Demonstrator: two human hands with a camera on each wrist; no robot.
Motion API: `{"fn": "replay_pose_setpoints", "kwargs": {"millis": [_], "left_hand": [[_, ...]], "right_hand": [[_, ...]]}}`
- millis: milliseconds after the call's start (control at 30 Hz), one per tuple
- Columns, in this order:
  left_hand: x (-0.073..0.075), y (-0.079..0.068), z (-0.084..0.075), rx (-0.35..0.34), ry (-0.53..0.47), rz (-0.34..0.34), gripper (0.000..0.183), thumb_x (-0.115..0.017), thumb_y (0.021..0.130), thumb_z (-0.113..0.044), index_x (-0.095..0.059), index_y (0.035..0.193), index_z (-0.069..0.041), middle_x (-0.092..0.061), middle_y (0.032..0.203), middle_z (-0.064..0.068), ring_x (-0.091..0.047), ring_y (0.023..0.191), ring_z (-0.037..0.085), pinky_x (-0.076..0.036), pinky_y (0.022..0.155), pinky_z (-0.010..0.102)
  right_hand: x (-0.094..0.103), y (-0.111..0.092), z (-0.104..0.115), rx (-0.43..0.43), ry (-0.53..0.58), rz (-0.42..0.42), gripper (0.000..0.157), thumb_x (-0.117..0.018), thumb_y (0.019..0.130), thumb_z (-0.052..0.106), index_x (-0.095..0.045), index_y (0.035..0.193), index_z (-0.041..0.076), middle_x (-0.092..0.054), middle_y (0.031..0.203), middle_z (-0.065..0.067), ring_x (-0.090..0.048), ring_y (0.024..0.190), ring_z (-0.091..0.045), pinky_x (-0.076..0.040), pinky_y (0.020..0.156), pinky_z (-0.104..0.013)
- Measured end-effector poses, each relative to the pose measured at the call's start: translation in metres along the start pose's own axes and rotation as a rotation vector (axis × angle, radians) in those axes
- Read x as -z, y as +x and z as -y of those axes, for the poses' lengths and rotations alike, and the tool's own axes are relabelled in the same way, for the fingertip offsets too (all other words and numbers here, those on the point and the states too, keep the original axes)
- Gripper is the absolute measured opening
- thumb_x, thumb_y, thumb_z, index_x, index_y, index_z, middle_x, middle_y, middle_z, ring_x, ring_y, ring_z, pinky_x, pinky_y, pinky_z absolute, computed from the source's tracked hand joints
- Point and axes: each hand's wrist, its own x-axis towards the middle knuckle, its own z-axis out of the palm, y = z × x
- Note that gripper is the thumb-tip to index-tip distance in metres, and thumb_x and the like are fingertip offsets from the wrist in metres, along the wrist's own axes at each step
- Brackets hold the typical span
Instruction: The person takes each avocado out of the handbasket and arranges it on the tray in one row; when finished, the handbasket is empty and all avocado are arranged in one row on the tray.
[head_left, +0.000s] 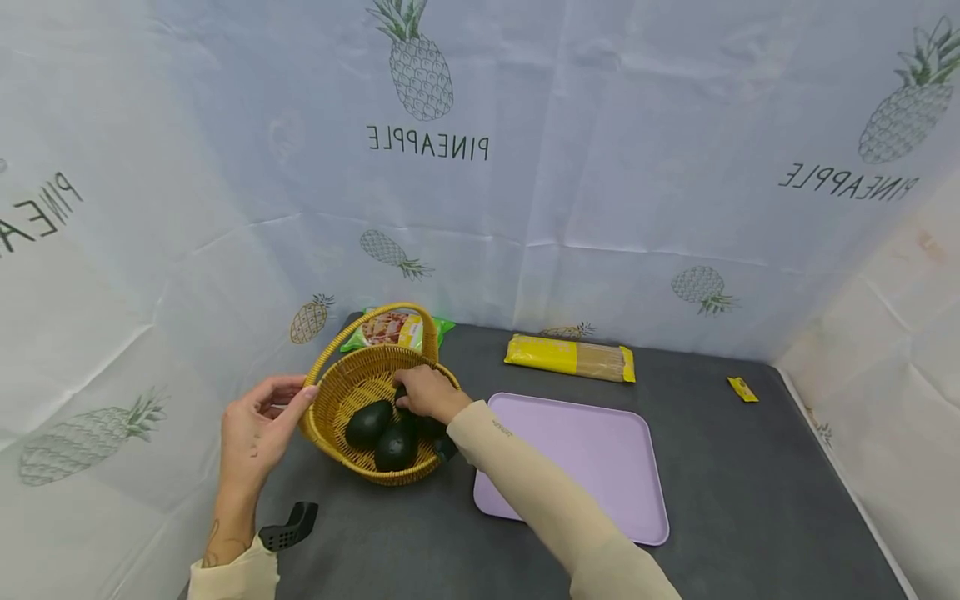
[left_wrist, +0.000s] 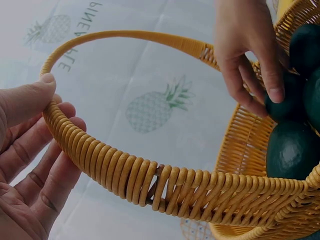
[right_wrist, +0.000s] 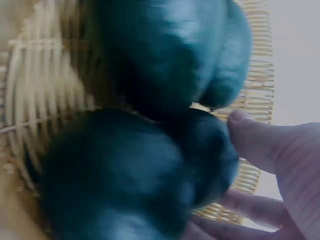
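My left hand (head_left: 253, 427) pinches the handle of a yellow wicker basket (head_left: 397, 477) between thumb and fingers. In the left wrist view the wrapped handle (left_wrist: 110, 172) arches up from the rim. Inside the basket lie several dark green avocados (head_left: 369, 425), clustered toward the near side. My right hand (head_left: 426, 392) reaches in over the right rim. Its thumb and fingers curl round one avocado (right_wrist: 210, 155) resting among the others, as the right wrist view shows. The palm partly hides this avocado in the head view.
Right of the basket, a lilac tray (head_left: 592, 467) lies on the dark table (head_left: 750, 483), partly under my right forearm. A yellow pack of noodles (head_left: 540, 354), a green bag (head_left: 382, 331) and a small yellow packet (head_left: 742, 389) lie farther back. Pineapple-print cloth (head_left: 600, 183) hangs around the table.
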Motion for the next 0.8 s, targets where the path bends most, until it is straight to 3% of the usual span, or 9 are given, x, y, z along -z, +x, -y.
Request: {"fn": "replay_pose_setpoints", "kwargs": {"millis": [200,367,500,633,800], "left_hand": [[0.001,-0.001,0.000,-0.001,-0.002,-0.002,0.016,-0.081,0.088,-0.017,-0.078,0.102,-0.010,-0.069,0.083,-0.020,-0.065,0.075,-0.002,-0.050,0.063,0.012],[0.001,0.000,-0.001,0.000,-0.003,0.007,0.017,-0.081,0.088,-0.017,-0.077,0.103,-0.010,-0.070,0.085,-0.017,-0.065,0.076,-0.001,-0.051,0.063,0.012],[0.002,0.000,0.000,0.001,-0.003,0.004,0.016,-0.081,0.088,-0.018,-0.077,0.102,-0.011,-0.070,0.085,-0.016,-0.065,0.076,-0.001,-0.051,0.064,0.012],[0.003,0.000,0.000,-0.015,0.010,0.004,0.016,-0.080,0.089,-0.018,-0.077,0.102,-0.011,-0.071,0.086,-0.014,-0.065,0.076,-0.002,-0.051,0.064,0.012],[0.002,0.001,0.000,-0.028,0.019,0.011,0.015,-0.079,0.089,-0.020,-0.077,0.102,-0.011,-0.071,0.087,-0.012,-0.065,0.077,-0.002,-0.051,0.065,0.012]], "right_hand": [[0.004,0.003,0.007,-0.006,-0.006,0.003,0.028,-0.067,0.099,0.028,-0.067,0.124,0.016,-0.070,0.107,0.000,-0.065,0.084,-0.014,-0.052,0.070,-0.027],[0.001,0.005,0.009,-0.034,-0.032,-0.014,0.025,-0.071,0.097,0.029,-0.063,0.116,0.015,-0.062,0.087,0.000,-0.059,0.068,-0.014,-0.045,0.060,-0.028],[0.002,0.009,0.010,-0.062,-0.054,0.005,0.042,-0.072,0.096,0.031,-0.057,0.131,0.014,-0.066,0.097,-0.004,-0.066,0.077,-0.018,-0.049,0.061,-0.030],[0.005,0.013,0.012,-0.079,-0.057,0.047,0.060,-0.073,0.095,0.030,-0.048,0.147,0.013,-0.067,0.117,-0.008,-0.069,0.097,-0.022,-0.055,0.072,-0.032],[0.009,0.016,0.014,-0.113,-0.068,0.114,0.054,-0.071,0.096,0.029,-0.052,0.145,0.014,-0.057,0.136,-0.012,-0.062,0.115,-0.026,-0.055,0.082,-0.036]]}}
